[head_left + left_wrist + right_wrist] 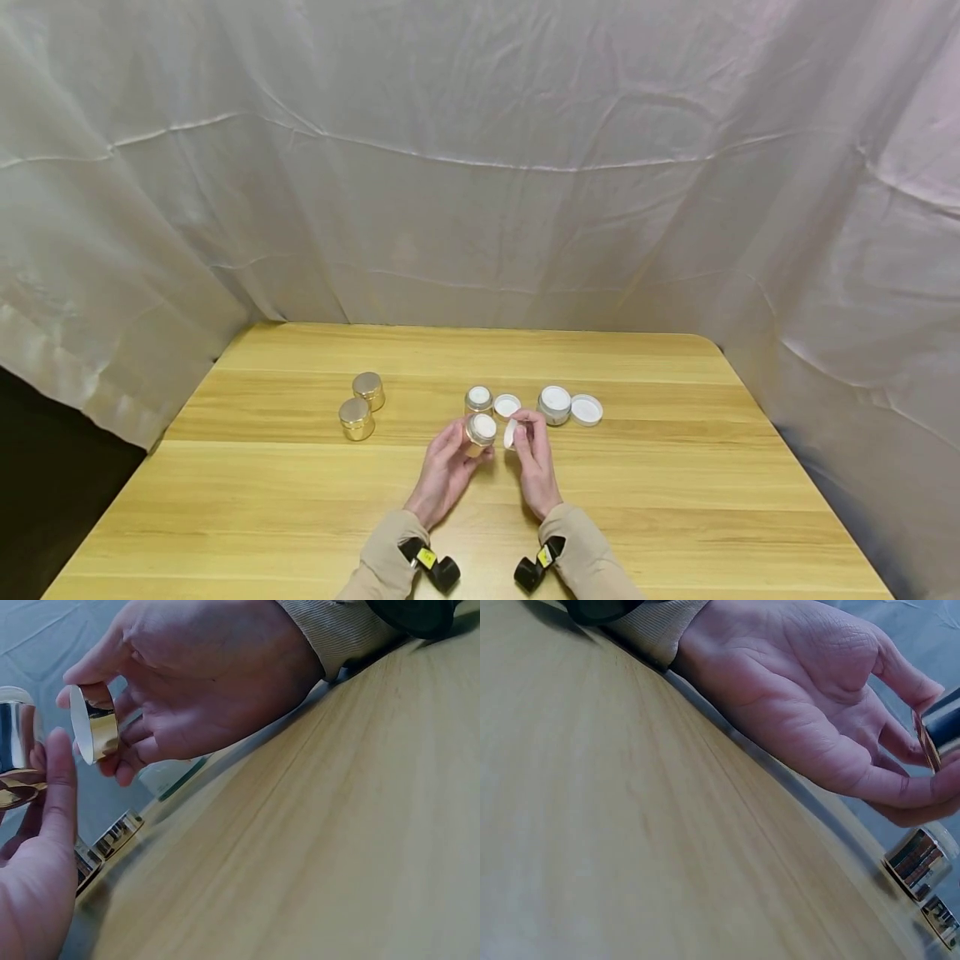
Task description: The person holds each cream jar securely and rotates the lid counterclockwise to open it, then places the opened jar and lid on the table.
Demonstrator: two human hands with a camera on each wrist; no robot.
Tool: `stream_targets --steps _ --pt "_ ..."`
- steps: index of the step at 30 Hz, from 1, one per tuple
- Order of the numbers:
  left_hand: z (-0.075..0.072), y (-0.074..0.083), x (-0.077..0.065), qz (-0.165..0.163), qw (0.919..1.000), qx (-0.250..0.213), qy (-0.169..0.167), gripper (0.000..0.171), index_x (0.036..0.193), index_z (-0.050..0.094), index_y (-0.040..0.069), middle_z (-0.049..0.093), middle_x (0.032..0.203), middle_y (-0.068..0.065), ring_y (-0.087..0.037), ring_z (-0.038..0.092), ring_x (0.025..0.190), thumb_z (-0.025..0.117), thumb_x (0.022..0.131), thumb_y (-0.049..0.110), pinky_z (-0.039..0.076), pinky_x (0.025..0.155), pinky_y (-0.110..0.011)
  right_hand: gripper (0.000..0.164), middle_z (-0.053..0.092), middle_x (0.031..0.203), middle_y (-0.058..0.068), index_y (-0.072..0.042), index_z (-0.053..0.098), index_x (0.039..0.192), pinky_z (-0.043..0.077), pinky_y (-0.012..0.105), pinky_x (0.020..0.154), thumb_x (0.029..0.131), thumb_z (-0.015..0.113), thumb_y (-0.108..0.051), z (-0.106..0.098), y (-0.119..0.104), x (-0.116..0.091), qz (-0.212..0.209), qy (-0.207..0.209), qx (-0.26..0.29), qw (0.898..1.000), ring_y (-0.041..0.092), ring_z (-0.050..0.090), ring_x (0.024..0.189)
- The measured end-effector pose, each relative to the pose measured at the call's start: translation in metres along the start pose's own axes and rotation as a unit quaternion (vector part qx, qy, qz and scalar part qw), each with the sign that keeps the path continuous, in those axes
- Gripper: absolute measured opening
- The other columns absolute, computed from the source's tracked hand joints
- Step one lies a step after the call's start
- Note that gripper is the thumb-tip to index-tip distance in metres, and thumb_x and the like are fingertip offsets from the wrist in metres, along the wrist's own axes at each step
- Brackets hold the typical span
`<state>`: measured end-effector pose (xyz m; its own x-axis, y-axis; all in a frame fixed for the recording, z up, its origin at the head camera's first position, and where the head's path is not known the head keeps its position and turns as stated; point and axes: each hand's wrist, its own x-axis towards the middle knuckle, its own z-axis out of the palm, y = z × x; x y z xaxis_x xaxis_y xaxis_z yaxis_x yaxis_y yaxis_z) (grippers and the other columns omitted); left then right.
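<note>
In the head view my left hand grips a gold jar with a white top, tilted a little above the table. My right hand pinches a lid by its edge, just right of the jar and apart from it. The left wrist view shows this lid as gold outside with a white inner face, turned toward the jar. Part of the held jar is cut off at the right edge of the right wrist view.
Behind my hands stand an uncovered gold jar with a lid beside it, and a wider uncovered jar with its lid. Two covered gold jars stand at the left. A grey curtain hangs behind the wooden table.
</note>
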<state>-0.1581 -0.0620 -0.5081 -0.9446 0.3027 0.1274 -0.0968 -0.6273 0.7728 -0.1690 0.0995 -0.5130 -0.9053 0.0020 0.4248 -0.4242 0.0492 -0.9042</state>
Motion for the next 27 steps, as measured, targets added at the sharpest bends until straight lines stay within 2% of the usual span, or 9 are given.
stream_targets --steps 4,8,11,15,18,21,23,27 --pt "0.0002 0.0021 0.0002 0.034 0.9993 -0.014 -0.011 0.025 0.126 0.059 0.019 0.064 0.123 0.006 -0.007 0.062 0.112 0.042 0.109 0.026 0.057 0.099 -0.025 0.024 0.048 0.120 0.027 0.014 0.043 0.120 0.042 0.011 0.100 0.105 0.040 -0.004 0.0002 -0.0017 0.0000 0.004 -0.002 0.007 1.000 0.008 0.055 0.113" --pt "-0.0005 0.0026 -0.0002 0.066 0.9969 -0.034 -0.024 0.021 0.124 0.059 0.016 0.063 0.123 0.003 -0.010 0.063 0.112 0.051 0.105 0.017 0.056 0.101 -0.027 0.023 0.050 0.119 0.019 0.015 0.042 0.119 0.043 0.011 0.099 0.103 0.044 -0.002 0.0002 -0.0014 0.0002 0.005 -0.007 0.015 1.000 0.007 0.055 0.113" --pt "-0.0020 0.0019 -0.0002 0.072 0.9962 -0.044 -0.019 0.027 0.124 0.060 0.014 0.061 0.126 0.000 -0.012 0.063 0.114 0.062 0.098 0.009 0.056 0.103 -0.030 0.024 0.051 0.117 0.016 0.015 0.042 0.119 0.046 0.010 0.097 0.102 0.048 -0.001 0.0008 -0.0011 0.0005 0.006 -0.016 0.024 1.000 0.008 0.056 0.109" --pt "-0.0024 0.0016 0.0000 0.069 0.9971 -0.031 -0.003 0.037 0.121 0.066 0.015 0.058 0.128 -0.002 -0.014 0.062 0.113 0.070 0.088 0.000 0.055 0.104 -0.033 0.025 0.052 0.116 0.025 0.014 0.043 0.118 0.045 0.009 0.102 0.099 0.054 0.000 0.0020 -0.0005 0.0005 0.022 -0.025 0.023 0.999 0.007 0.057 0.108" --pt "-0.0017 0.0012 -0.0002 0.072 0.9972 -0.014 0.013 0.041 0.120 0.069 0.017 0.056 0.132 -0.002 -0.014 0.060 0.116 0.072 0.084 -0.003 0.054 0.106 -0.033 0.024 0.052 0.120 0.031 0.012 0.045 0.115 0.042 0.010 0.106 0.097 0.058 0.002 0.0024 0.0003 -0.0003 0.029 -0.033 0.010 0.999 0.004 0.057 0.109" --pt "-0.0007 0.0013 -0.0006 0.075 0.9962 -0.001 0.043 0.045 0.120 0.069 0.017 0.055 0.134 -0.004 -0.015 0.059 0.119 0.073 0.081 -0.006 0.054 0.107 -0.032 0.024 0.053 0.127 0.033 0.010 0.047 0.110 0.044 0.012 0.105 0.094 0.063 0.002 0.0027 0.0012 -0.0006 0.042 -0.043 0.000 0.998 0.002 0.057 0.110" --pt "-0.0002 0.0020 -0.0004 0.078 0.9947 0.006 0.067 0.047 0.120 0.069 0.016 0.056 0.135 -0.006 -0.015 0.060 0.120 0.073 0.079 -0.008 0.054 0.106 -0.032 0.024 0.054 0.132 0.032 0.008 0.049 0.106 0.047 0.014 0.105 0.092 0.067 0.001 0.0031 0.0016 -0.0004 0.052 -0.050 -0.007 0.997 0.007 0.059 0.113" --pt "-0.0021 0.0047 0.0015 0.089 0.9893 0.023 0.113 0.050 0.120 0.067 0.012 0.059 0.129 -0.006 -0.015 0.062 0.118 0.073 0.075 -0.011 0.055 0.104 -0.030 0.023 0.060 0.131 0.028 0.003 0.052 0.100 0.051 0.020 0.104 0.088 0.072 0.000 0.0038 0.0017 -0.0002 0.068 -0.064 -0.019 0.995 0.029 0.065 0.118"
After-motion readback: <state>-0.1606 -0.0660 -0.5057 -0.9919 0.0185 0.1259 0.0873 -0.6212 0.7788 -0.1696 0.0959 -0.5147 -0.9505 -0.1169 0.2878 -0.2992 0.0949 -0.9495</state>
